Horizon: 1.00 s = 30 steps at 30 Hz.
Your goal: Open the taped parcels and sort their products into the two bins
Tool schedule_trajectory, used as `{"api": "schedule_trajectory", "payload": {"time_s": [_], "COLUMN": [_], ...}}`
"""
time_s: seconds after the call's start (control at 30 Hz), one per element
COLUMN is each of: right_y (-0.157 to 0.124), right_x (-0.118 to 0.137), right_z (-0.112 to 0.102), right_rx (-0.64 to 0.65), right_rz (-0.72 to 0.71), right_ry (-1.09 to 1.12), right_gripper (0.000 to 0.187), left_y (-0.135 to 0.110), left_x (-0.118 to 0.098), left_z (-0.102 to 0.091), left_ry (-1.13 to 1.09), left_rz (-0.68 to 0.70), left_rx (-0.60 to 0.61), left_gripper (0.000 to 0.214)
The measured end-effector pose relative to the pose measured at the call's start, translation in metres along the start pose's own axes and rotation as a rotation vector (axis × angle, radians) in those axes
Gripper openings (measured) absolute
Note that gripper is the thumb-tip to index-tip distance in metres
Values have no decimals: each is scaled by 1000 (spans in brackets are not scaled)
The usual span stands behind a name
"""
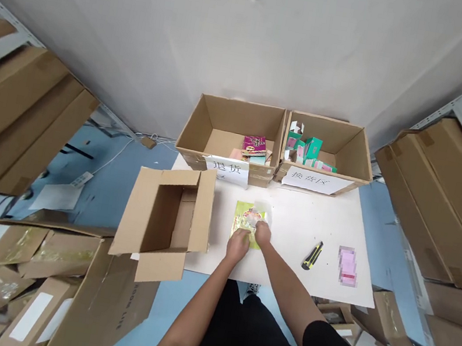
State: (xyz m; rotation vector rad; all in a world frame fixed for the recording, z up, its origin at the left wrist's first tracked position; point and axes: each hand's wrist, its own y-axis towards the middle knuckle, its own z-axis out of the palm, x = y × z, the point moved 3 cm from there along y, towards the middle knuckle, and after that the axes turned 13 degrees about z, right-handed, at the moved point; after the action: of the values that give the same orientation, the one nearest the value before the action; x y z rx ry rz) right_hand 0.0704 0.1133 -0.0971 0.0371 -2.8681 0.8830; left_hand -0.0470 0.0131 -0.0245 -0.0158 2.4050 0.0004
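A yellow-green booklet (244,209) with a colourful printed cover lies flat on the white table, in front of me. Clear plastic film (268,210) spreads over its upper right part and past its edge. My left hand (237,245) is closed at the booklet's lower edge, fingertips on it. Just to the right, my right hand (262,234) has its fingers pinched together on the plastic film. Farther right on the table lies a yellow-and-black utility knife (312,255).
An open empty carton (202,209) stands at the table's left. Behind are two labelled boxes: one with booklets (254,145), one with green-and-pink packets (312,148). A blurred pink item (347,266) lies right. A large carton (118,290) of parcels stands lower left.
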Motion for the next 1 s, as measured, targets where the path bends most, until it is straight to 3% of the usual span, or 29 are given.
{"api": "schedule_trajectory", "payload": {"time_s": [0.07,0.2,0.27,0.3,0.37,0.43,0.5,0.6,0.77,0.87,1.0], "right_y": [3,-15,-31,-36,-43,-46,-47,-43,-34,-29,-25], "right_x": [-37,-131,-150,-147,-120,-80,-46,-25,-36,-44,-58], "right_z": [-14,-40,-45,-44,-34,-12,13,35,35,22,-11], "right_rx": [-58,-189,-252,-266,-219,-26,170,260,333,335,275], "right_rz": [126,607,661,590,312,6,-139,-114,-89,-67,37], "right_ry": [74,217,180,147,77,-2,-97,-186,-70,264,931], "right_gripper": [45,65,76,79,81,86,92,97,91,91,90], "left_y": [0,-3,-2,-1,2,6,9,11,13,16,18], "left_x": [30,77,89,93,99,104,109,115,104,83,51], "left_z": [14,25,28,30,35,40,43,43,36,29,7], "left_ry": [-36,-70,-114,-138,-182,-219,-273,-375,-574,-675,-788], "left_rz": [-146,-464,-596,-643,-700,-731,-756,-760,-667,-571,-419], "left_rx": [32,49,31,24,21,26,21,-12,-84,-126,-146], "left_gripper": [45,55,54,53,52,54,55,48,29,28,33]}}
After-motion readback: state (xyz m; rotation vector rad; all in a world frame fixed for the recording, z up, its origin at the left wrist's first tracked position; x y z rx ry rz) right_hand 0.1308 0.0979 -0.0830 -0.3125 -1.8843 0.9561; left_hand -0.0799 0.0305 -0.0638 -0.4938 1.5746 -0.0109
